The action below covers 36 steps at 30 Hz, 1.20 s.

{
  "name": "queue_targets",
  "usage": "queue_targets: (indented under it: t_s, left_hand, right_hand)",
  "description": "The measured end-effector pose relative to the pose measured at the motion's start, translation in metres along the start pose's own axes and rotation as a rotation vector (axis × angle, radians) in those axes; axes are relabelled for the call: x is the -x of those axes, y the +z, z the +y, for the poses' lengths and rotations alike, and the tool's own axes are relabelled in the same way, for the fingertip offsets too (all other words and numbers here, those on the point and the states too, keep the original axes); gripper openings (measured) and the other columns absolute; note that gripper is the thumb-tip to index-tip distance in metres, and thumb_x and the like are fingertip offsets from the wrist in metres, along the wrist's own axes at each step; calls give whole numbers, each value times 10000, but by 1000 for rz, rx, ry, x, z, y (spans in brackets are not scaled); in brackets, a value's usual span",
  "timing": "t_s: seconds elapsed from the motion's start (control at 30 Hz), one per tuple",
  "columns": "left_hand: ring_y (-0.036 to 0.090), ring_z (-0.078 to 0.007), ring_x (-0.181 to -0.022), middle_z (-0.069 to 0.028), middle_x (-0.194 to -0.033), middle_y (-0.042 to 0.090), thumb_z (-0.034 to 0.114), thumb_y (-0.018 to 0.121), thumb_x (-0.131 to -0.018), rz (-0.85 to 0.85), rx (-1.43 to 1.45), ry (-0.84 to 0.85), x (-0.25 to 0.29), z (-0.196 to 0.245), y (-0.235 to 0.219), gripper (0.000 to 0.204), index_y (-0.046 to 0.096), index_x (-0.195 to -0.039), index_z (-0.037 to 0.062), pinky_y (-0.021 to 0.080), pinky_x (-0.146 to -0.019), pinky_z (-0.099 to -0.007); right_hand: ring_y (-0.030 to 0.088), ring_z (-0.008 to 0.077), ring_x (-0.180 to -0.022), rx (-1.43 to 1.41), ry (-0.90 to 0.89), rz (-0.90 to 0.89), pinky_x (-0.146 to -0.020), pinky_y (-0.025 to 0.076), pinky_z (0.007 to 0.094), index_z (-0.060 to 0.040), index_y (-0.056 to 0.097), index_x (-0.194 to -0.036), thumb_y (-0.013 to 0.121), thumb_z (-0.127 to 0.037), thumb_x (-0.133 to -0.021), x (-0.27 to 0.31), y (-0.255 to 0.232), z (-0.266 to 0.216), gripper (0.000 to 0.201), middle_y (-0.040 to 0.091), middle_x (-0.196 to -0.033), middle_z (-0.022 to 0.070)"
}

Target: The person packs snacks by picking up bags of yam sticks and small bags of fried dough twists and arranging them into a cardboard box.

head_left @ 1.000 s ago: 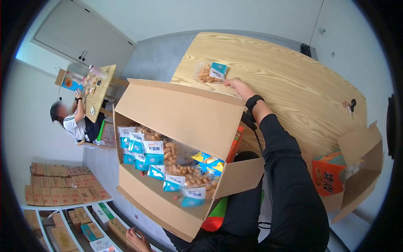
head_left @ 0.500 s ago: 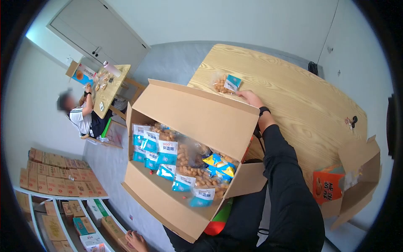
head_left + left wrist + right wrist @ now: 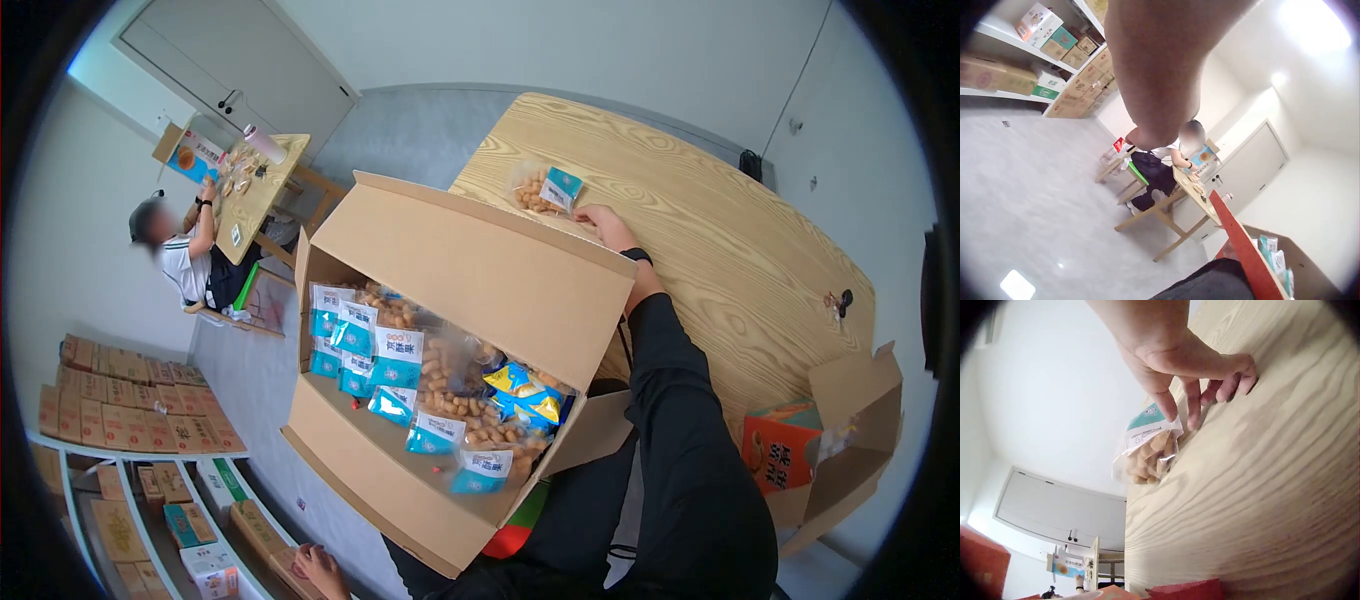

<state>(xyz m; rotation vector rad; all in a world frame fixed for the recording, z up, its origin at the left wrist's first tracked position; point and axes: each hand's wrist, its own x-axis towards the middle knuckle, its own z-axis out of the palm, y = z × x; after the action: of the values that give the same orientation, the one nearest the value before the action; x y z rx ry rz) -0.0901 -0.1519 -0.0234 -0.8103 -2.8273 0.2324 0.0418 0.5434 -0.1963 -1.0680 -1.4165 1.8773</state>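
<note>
My right hand (image 3: 605, 228) is on the wooden table (image 3: 720, 250), fingertips down on the wood. In the right wrist view its thumb tip overlaps the corner of a clear snack bag (image 3: 1154, 449) with a teal and white label, with the index finger just beside it. The bag, full of small tan snack pieces, lies on the tabletop. My left hand (image 3: 322, 573) hangs low at the bottom of the head view, fingers loosely bent and holding nothing. A large open carton (image 3: 450, 240) rests tilted over my lap, holding several similar bags (image 3: 398, 357) and a blue-yellow packet (image 3: 525, 395).
An orange box (image 3: 775, 450) stands by another open carton (image 3: 850, 400) at right. Small items (image 3: 838, 303) lie on the table's far right. A person (image 3: 185, 255) sits at a second table at left. Shelves with boxes (image 3: 120, 530) occupy the lower left.
The head view has shifted, so everything sits a little further right than a second ago. My right hand stays by the snack bag's corner, its fingers now more bent.
</note>
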Motion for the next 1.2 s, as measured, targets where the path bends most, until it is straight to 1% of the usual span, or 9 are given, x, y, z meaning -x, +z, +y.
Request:
queue_targets:
  t_s: [0.47,0.57,0.73,0.77,0.87,0.97,1.0,1.07,1.2]
  left_hand:
    - [402,-331,-864,-199,-937,446,101,514,-674,-26,54,16,14,-26,29,200,516,-855,14,324,-761,-410]
    - [399,-332,-865,-201,-939,446,108,512,-677,-47,-6,-32,15,-28,30,196,518,-854,23,309,-777,-409]
    - [364,-328,-965,-140,-1038,417,162,535,-671,-53,89,-22,9,-15,25,232,517,-886,75,279,-824,-433]
    - [364,-328,-965,-140,-1038,417,162,535,-671,-63,101,-24,4,-8,18,232,517,-886,75,279,-824,-433]
    - [362,-304,-982,-157,-1030,402,37,453,-699,66,349,-15,-25,25,-14,180,476,-875,4,289,-835,-366]
    - [380,-293,-1006,-154,-1052,433,69,485,-676,118,659,9,-59,79,-83,203,497,-869,8,265,-866,-352]
    - [385,-291,-1005,-159,-1047,442,119,496,-675,114,825,63,-65,96,-105,232,500,-878,5,263,-867,-354]
    - [401,-296,-993,-173,-1035,456,224,504,-678,92,1122,234,-66,125,-144,315,506,-897,-3,275,-857,-366]
    - [463,-332,-920,-195,-915,528,435,412,-745,139,1576,1056,-81,159,-183,506,515,-944,-20,337,-809,-378]
  right_hand:
    - [471,100,-602,-352,238,-32,-528,375,225,-57,526,-713,543,-173,-678,21,3,-23,123,508,-701,39]
    - [401,75,-489,13,127,116,-460,333,189,-76,499,-648,544,-170,-677,24,1,-26,108,475,-605,-2]
    - [363,75,-485,-11,44,-149,-461,320,212,-87,466,-616,454,-176,-740,25,-21,-1,153,458,-586,-23]
    - [428,78,-598,354,-44,-61,-500,345,215,-34,521,-659,501,-208,-663,40,-16,-18,176,428,-575,-17]
    - [437,82,-610,81,-235,13,-512,363,221,-4,506,-722,482,-189,-680,91,-14,-30,190,434,-607,-12]
    - [443,99,-613,237,-167,-164,-540,391,247,-3,471,-746,464,-158,-699,103,-52,-16,162,439,-647,5]
    - [443,99,-613,257,-159,-180,-540,391,247,-3,471,-746,464,-158,-699,85,-78,11,162,439,-647,5]
    - [499,121,-624,-66,493,-53,-516,455,229,-35,458,-767,425,-147,-776,48,-126,66,117,466,-692,34]
    - [532,288,-772,-30,529,25,-678,469,417,34,370,-854,394,-138,-767,107,-160,65,194,482,-809,154]
